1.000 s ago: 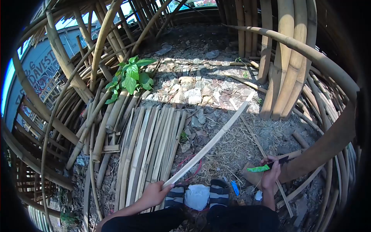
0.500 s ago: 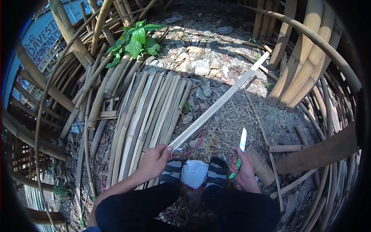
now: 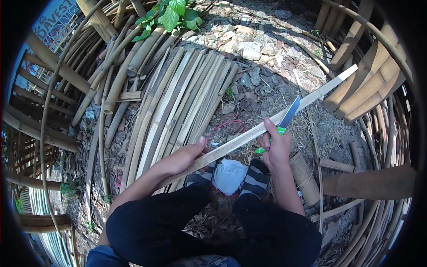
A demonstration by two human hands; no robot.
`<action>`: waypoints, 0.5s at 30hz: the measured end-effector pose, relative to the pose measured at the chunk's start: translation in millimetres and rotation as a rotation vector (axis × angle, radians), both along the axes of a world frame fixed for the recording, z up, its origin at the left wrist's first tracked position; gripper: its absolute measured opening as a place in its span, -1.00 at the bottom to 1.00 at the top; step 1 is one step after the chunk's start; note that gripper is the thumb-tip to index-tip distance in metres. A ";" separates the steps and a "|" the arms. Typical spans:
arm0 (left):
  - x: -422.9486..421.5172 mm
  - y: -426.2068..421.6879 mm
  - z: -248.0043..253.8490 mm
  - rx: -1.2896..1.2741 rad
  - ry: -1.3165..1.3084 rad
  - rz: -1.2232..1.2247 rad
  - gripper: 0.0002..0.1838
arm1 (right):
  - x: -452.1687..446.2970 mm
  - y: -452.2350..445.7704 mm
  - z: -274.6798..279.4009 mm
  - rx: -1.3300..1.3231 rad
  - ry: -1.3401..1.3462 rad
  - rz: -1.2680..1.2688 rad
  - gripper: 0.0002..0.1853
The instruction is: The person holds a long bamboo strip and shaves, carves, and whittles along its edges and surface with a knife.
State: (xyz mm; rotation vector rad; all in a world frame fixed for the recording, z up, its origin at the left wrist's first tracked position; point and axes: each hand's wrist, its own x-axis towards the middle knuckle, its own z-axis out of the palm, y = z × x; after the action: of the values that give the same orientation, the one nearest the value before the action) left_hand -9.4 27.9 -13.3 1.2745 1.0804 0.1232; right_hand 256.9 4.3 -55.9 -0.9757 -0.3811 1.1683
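A long pale bamboo strip (image 3: 240,140) slants from the lower left up to the right, across the front of my knees. My left hand (image 3: 186,157) is closed around its lower part, thumb raised. In my right hand (image 3: 276,144) is a knife (image 3: 290,113) with a green handle, its blade pointing up and to the right beside the strip. The right thumb lies at the strip's edge. A bundle of split bamboo strips (image 3: 178,102) lies on the ground just beyond my left hand.
My sandalled feet (image 3: 256,178) flank a white plastic-like bundle (image 3: 229,176). A short bamboo tube (image 3: 305,179) and a thick bamboo pole (image 3: 369,183) lie at the right. Bamboo poles (image 3: 124,86) and a leafy plant (image 3: 171,17) stand at the upper left.
The knife has come up from beside the right foot to the strip. My left hand has slid so that more strip shows behind it, and the strip now lies at a flatter slant.
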 end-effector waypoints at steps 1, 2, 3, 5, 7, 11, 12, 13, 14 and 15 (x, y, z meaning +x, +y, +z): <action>-5.0 -0.6 4.5 -0.086 0.040 -0.026 -0.15 | 0.0 4.5 1.4 -0.004 -0.013 -0.006 -0.83; -12.8 -4.4 6.0 -0.194 -0.015 0.025 -0.23 | -1.3 9.0 4.7 0.004 -0.043 -0.026 -0.84; -18.6 -3.1 9.8 -0.193 -0.015 0.026 -0.23 | 0.1 13.3 6.3 0.005 -0.044 -0.026 -0.84; -25.4 -2.3 19.9 -0.098 0.020 -0.219 -0.41 | 6.4 20.9 7.7 0.033 -0.072 -0.021 -0.83; -21.3 -7.0 25.6 -0.097 -0.001 -0.118 -0.54 | 10.1 28.9 8.7 0.055 -0.046 -0.005 -0.82; -15.6 -5.8 27.9 0.125 0.053 -0.065 -0.65 | 1.0 21.6 6.1 0.001 -0.173 0.024 -0.70; -13.9 -4.9 28.7 0.128 0.064 -0.005 -0.66 | -4.8 11.4 3.2 -0.040 -0.175 0.069 -0.65; -11.5 -4.0 27.9 0.127 0.065 -0.010 -0.66 | -11.2 1.4 -0.4 -0.085 -0.176 0.114 -0.59; -9.1 -4.9 26.4 0.130 0.054 0.047 -0.66 | -19.2 -6.2 -16.9 0.016 -0.317 0.177 -0.58; -8.0 -5.0 25.1 0.135 0.044 0.103 -0.65 | -27.8 -11.3 -32.6 0.119 -0.458 0.238 -0.57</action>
State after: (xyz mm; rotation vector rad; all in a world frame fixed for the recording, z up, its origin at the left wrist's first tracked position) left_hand -17.3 23.0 11.8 1.3473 1.1921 0.2513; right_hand 229.2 -7.0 -88.5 -1.1123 -0.9435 1.1123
